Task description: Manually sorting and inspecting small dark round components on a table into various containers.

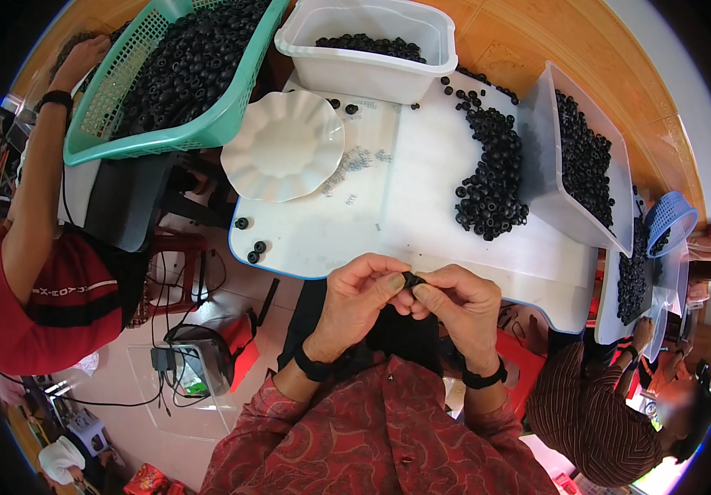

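Observation:
Just past the table's near edge, my left hand (361,299) and my right hand (465,313) meet in front of my chest. Thumbs and fingers of both pinch one small black part (411,280), mostly covered by the fingertips. It looks like the small black ring-shaped parts nearby, though its exact kind cannot be made out. A loose heap of black ring-shaped parts (494,177) lies on the white table (421,206), ahead and to the right of my hands. A few single black parts (255,254) rest near the table's left corner.
A scalloped white plate (283,148) sits on the table's left. Behind are a green basket (128,148) full of black parts and a white tub (363,74); a translucent bin (541,165) stands right. Other people work at both sides. Cables (161,371) hang at left.

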`<state>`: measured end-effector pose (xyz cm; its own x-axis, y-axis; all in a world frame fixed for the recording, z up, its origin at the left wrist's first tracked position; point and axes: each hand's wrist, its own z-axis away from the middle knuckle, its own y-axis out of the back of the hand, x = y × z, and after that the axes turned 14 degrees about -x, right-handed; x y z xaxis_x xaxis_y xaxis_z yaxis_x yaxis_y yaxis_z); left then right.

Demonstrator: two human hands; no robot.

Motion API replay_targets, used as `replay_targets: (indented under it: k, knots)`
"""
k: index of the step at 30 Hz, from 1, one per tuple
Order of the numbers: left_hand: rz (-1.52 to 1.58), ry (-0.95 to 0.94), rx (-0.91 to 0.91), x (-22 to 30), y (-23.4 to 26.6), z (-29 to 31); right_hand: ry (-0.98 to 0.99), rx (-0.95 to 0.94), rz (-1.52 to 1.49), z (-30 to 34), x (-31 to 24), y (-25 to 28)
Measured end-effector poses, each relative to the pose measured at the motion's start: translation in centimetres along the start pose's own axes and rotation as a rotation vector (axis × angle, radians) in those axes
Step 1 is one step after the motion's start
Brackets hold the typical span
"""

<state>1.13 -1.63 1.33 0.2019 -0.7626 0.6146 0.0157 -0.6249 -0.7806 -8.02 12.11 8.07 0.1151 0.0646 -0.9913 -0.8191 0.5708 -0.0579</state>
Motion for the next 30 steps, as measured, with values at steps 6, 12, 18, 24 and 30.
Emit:
replay_targets:
  k: [6, 12, 18, 24, 30]
  knots:
    - [0.255, 0.014, 0.035, -0.4, 0.2, -0.2, 0.032, 0.04, 0.008, 0.1, 0.2, -0.5]
    - [0.02, 0.01, 0.072, -0.4, 0.2, -0.2, 0.074, 0.07, 0.136, 0.2, 1.0, -0.7]
    - [-0.186, 0.045, 0.105, 0.0, -0.2, -0.1, 0.064, 0.099, 0.123, 0.2, 1.8, -0.5]
    - [-0.141, 0.036, 0.081, 0.1, -0.3, 0.0, 0.031, 0.118, 0.054, 0.4, 2.2, -0.6]
    - [-0.116, 0.049, 0.083, 0.0, -0.1, 0.1, 0.044, 0.117, 0.071, 0.3, 2.2, -0.8]
